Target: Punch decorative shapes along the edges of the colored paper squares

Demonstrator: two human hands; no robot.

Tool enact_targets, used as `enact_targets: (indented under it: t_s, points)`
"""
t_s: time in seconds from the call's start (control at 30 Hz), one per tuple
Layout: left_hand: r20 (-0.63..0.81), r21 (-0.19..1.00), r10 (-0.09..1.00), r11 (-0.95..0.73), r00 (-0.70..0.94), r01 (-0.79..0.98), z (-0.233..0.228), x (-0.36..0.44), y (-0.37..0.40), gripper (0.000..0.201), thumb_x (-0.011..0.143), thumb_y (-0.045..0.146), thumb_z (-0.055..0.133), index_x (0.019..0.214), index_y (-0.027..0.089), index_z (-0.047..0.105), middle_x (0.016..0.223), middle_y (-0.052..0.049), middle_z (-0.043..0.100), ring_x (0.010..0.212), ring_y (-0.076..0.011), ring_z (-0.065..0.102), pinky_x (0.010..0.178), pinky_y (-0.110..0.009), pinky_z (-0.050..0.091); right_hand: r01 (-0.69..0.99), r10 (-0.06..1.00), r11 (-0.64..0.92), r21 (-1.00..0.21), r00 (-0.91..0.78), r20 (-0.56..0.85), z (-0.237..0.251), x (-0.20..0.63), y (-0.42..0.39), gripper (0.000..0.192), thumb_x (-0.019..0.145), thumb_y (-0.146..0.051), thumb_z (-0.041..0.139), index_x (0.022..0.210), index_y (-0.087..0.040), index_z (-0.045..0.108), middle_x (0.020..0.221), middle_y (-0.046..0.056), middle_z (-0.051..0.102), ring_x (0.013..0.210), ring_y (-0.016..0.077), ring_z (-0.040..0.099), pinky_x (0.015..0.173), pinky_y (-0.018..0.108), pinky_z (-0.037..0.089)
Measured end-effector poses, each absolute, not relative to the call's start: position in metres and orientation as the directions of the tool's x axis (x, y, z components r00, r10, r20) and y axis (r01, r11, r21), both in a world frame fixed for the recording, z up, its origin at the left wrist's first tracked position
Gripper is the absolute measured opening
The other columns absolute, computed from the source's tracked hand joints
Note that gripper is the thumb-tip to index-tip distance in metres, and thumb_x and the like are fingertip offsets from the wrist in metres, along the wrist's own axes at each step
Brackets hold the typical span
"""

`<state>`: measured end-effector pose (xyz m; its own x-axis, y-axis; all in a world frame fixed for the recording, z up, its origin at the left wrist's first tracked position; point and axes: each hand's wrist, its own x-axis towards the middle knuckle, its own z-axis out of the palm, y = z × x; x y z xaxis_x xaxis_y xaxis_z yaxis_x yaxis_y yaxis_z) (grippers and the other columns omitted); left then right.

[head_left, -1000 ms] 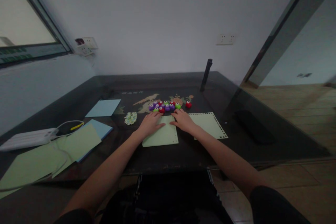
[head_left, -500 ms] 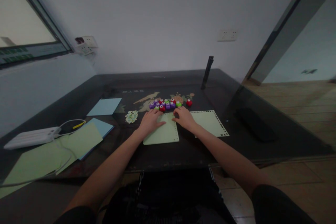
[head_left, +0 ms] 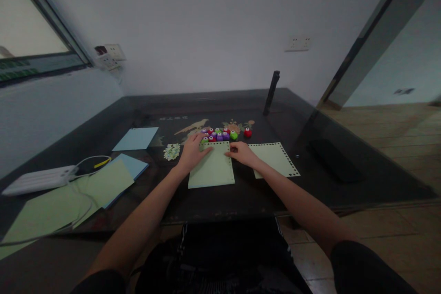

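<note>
At the near middle of the dark table [head_left: 213, 206], the pale green sheet [head_left: 215, 169] lies flat between my two hands, with small holes along its far and right edges. My left hand [head_left: 192, 152] rests loosely over its far left part, unclenched, the thumb stretched out to the right across the paper and the fingers pointing to the far side. My right hand [head_left: 242, 153] is at the far right corner, its fingers curled and the thumb and forefinger brought together at the edge; I cannot tell whether the paper is caught between them. Just beyond the far edge stands a cluster of purple, red and green pieces [head_left: 219, 136] with white tops, close to my left fingertips, though whether I touch them is unclear. A lone red piece [head_left: 247, 132] stands to the right of the cluster. Right of the sheet, partly behind my right hand and forearm, lies a second green sheet [head_left: 274, 160] edged with holes, and left of my left hand sits a pale, ruffled paper shape [head_left: 171, 151].
</note>
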<state>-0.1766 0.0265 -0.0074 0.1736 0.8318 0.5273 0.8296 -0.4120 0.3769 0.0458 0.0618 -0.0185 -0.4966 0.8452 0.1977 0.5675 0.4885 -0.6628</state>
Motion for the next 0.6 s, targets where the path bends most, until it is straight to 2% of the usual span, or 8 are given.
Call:
enact_targets:
  t_s: [0.1, 0.17, 0.23, 0.33, 0.5, 0.6]
  points:
    - [0.54, 0.567, 0.842, -0.34, -0.026, 0.75, -0.006, -0.186, 0.033, 0.047, 0.077, 0.032, 0.064, 0.119, 0.018, 0.05, 0.12, -0.011, 0.055, 0.113, -0.0257, 0.05, 0.095, -0.041, 0.041, 0.457, 0.854, 0.409, -0.79, -0.496, 0.156, -0.016, 0.053, 0.067, 0.022, 0.076, -0.027, 0.062, 0.06, -0.016, 0.052, 0.056, -0.003, 0.05, 0.054, 0.0106, 0.045, 0.054, 0.024, 0.031]
    - [0.432, 0.71, 0.897, -0.271, -0.097, 0.65, -0.007, -0.191, 0.036, 0.047, 0.077, 0.034, 0.062, 0.12, 0.016, 0.05, 0.118, -0.012, 0.057, 0.106, -0.0249, 0.055, 0.087, -0.039, 0.045, 0.426, 0.872, 0.352, -0.833, -0.474, 0.126, -0.016, 0.057, 0.071, 0.023, 0.076, -0.029, 0.061, 0.06, -0.016, 0.052, 0.054, -0.002, 0.05, 0.051, 0.0109, 0.046, 0.052, 0.024, 0.031]
    - [0.297, 0.786, 0.951, -0.195, -0.081, 0.587, -0.008, -0.194, 0.038, 0.044, 0.077, 0.035, 0.061, 0.115, 0.014, 0.053, 0.109, -0.012, 0.062, 0.095, -0.0239, 0.059, 0.08, -0.037, 0.048, 0.42, 0.88, 0.33, -0.846, -0.461, 0.114, -0.017, 0.059, 0.073, 0.024, 0.076, -0.03, 0.061, 0.059, -0.016, 0.052, 0.053, -0.001, 0.051, 0.051, 0.0111, 0.047, 0.052, 0.024, 0.031]
    - [0.239, 0.778, 0.97, -0.168, -0.038, 0.605, -0.008, -0.197, 0.038, 0.043, 0.074, 0.034, 0.064, 0.111, 0.013, 0.057, 0.099, -0.01, 0.065, 0.086, -0.0219, 0.061, 0.076, -0.034, 0.047, 0.435, 0.87, 0.348, -0.831, -0.481, 0.112, -0.017, 0.059, 0.072, 0.025, 0.076, -0.029, 0.062, 0.057, -0.016, 0.052, 0.054, 0.0, 0.053, 0.051, 0.0109, 0.047, 0.052, 0.024, 0.031]
    - [0.357, 0.69, 0.934, -0.253, -0.015, 0.679, -0.002, -0.198, 0.035, 0.052, 0.071, 0.032, 0.067, 0.12, 0.017, 0.055, 0.096, -0.006, 0.066, 0.064, -0.0141, 0.055, 0.061, -0.027, 0.043, 0.505, 0.838, 0.422, -0.753, -0.534, 0.112, -0.014, 0.057, 0.067, 0.03, 0.077, -0.027, 0.06, 0.052, -0.017, 0.047, 0.05, -0.003, 0.045, 0.05, 0.0094, 0.04, 0.052, 0.025, 0.026]
    - [0.366, 0.639, 0.93, -0.248, -0.004, 0.728, 0.002, -0.198, 0.033, 0.043, 0.071, 0.029, 0.067, 0.112, 0.019, 0.062, 0.089, -0.004, 0.067, 0.057, -0.0125, 0.05, 0.059, -0.027, 0.04, 0.518, 0.835, 0.433, -0.738, -0.538, 0.112, -0.014, 0.058, 0.068, 0.031, 0.076, -0.024, 0.06, 0.052, -0.018, 0.041, 0.048, -0.006, 0.038, 0.049, 0.0085, 0.037, 0.051, 0.025, 0.025]
